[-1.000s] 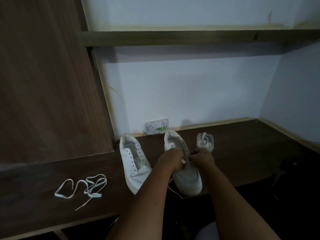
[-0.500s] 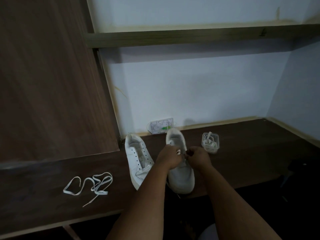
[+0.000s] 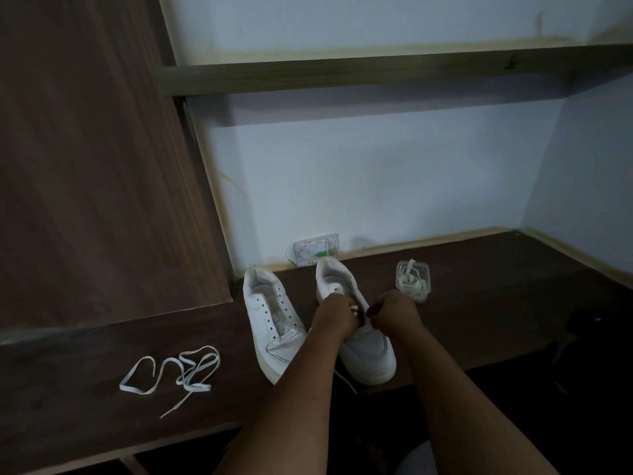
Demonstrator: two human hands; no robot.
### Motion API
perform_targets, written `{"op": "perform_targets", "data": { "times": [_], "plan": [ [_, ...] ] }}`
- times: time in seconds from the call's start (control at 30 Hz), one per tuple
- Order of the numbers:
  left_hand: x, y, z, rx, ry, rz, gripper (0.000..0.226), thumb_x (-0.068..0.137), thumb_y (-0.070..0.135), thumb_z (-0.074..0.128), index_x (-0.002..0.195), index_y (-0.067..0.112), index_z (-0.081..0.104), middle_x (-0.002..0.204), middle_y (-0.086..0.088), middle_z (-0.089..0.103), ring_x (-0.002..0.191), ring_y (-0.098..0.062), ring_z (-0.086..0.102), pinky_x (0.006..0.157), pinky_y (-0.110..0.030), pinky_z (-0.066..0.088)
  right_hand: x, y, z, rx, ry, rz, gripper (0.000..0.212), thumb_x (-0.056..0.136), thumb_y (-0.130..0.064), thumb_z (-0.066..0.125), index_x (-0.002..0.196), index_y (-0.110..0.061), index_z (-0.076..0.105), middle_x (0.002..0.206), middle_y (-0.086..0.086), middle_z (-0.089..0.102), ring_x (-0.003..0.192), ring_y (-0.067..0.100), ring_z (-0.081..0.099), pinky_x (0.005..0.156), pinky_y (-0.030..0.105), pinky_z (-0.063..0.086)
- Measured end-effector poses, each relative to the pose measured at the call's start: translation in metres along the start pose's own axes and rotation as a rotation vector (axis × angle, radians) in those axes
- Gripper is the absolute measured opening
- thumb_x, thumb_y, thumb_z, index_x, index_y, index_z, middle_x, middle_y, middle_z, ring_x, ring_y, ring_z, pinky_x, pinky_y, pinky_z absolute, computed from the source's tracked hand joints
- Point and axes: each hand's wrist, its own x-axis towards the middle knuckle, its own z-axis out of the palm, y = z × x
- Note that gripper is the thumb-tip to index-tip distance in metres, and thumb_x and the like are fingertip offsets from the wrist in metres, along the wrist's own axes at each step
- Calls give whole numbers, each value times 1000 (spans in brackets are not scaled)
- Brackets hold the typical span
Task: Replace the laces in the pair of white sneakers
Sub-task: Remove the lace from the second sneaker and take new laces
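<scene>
Head view of a dark wooden desk [image 3: 479, 303] set in a white-walled alcove. Both hands meet over the eyelet rows of the right-hand sneaker [image 3: 363, 341], which stands on the desk with its toe at the near edge and its heel toward the wall. The left hand [image 3: 334, 315] has its fingers curled and pinches a white lace [image 3: 354, 308], a short piece of which shows between the two hands. The right hand [image 3: 392, 311] is likewise curled, knuckles up, just beside the left; it appears to grip the same lace, though its fingertips are hidden under the knuckles. Both hands cover the middle of the shoe's tongue, so how the lace runs through the eyelets cannot be told. Below the grip, a thin lace end [image 3: 346, 382] trails past the toe over the desk edge, partly hidden by the left forearm.

Just to the left of the grip stands the second sneaker [image 3: 270, 320], unlaced, eyelets bare, parallel to the first and close beside it; the left forearm crosses its toe. Well apart to the left and nearer the desk edge lies a loose white lace [image 3: 178, 370] in an open tangle. Just beyond and to the right of the right hand stands a small clear plastic box [image 3: 412, 279] with a coiled lace in it. Beyond the grip, leaning against the wall behind the held shoe's heel, is a small clear packet [image 3: 313, 250] with a green mark. A wooden shelf [image 3: 376, 68] spans the wall overhead, and a tall wooden panel [image 3: 85, 166] fills the left.
</scene>
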Motion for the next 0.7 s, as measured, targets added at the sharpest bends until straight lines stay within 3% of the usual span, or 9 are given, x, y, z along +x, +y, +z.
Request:
{"op": "perform_targets", "data": {
  "times": [0.17,0.33,0.53,0.63,0.7],
  "plan": [
    [-1,-3,5,-42,2,33,18,88,20,63,90,5,72,105,-13,66,98,-26,63,73,-28,44,-1,14,0,179,88,73,23,72,-9,79,90,-13,65,86,1,69,82,14,63,68,24,49],
    [1,-10,13,-118,-5,2,12,85,23,66,87,12,71,110,-12,64,99,-26,64,82,-33,52,4,14,3,173,120,91,33,70,-14,81,93,-14,58,95,6,66,92,20,62,73,28,45],
    [3,-9,17,-163,-53,-82,35,90,27,61,121,10,60,134,-9,48,118,-25,54,97,-35,47,1,16,3,129,104,48,29,74,-16,78,88,-14,53,84,-2,60,86,17,58,71,25,41],
    [2,-5,19,-213,-66,-175,59,87,32,64,136,4,45,134,-11,49,118,-25,54,95,-35,47,2,18,-4,123,69,-7,28,74,-13,77,89,-12,54,74,-9,52,78,11,53,69,23,39],
    [4,-5,20,-213,-74,-184,60,87,31,65,137,6,44,135,-11,49,120,-25,53,97,-35,46,0,16,-4,98,73,-34,28,75,-13,77,89,-13,53,73,-10,51,75,9,52,67,22,38]
  ]
}}
